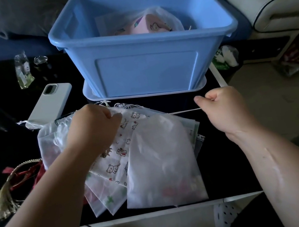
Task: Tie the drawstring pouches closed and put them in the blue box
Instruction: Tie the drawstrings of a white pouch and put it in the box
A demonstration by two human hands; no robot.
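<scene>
Leftmost, I see a frayed gold tassel and a pale matte phone on the black table. The left hand clenches the gathered mouth of a white cloth pouch printed with small animals. A frosted, crinkly pouch overlaps it. Behind them, the glossy blue box holds a pink printed pouch. A thin white drawstring runs taut to the right hand, which pinches it.
</scene>
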